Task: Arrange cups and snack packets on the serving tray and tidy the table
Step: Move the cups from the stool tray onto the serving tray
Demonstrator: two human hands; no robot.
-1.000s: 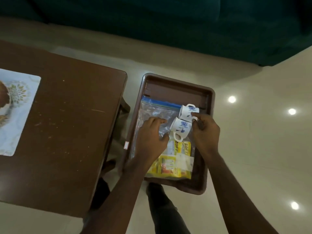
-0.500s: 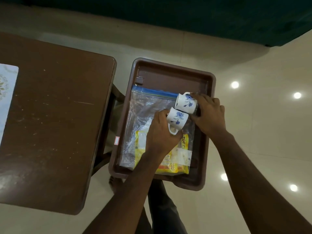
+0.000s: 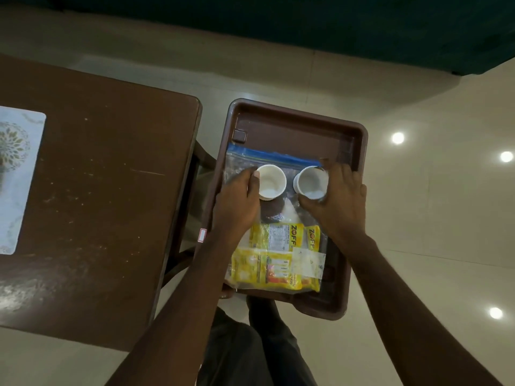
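While both cups stand upright, each hand steadies one on the bag.
Table [image 3: 97, 190]: beside the tray, bare but for a mat [image 3: 19, 176].
Tray [image 3: 359, 190]: off the table, apparently on the lap.
Bag [image 3: 245, 162]: clear, flat in the tray, holds yellow packets [image 3: 273, 263].
Left cup [image 3: 269, 181]: empty; left hand [image 3: 237, 201] grips its side.
Right cup [image 3: 310, 181]: empty; right hand [image 3: 338, 201] wraps it.

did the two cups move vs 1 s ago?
Yes. The left cup and right cup, earlier tipped together near the tray right wall, now stand upright, apart, side by side on the zip bag.
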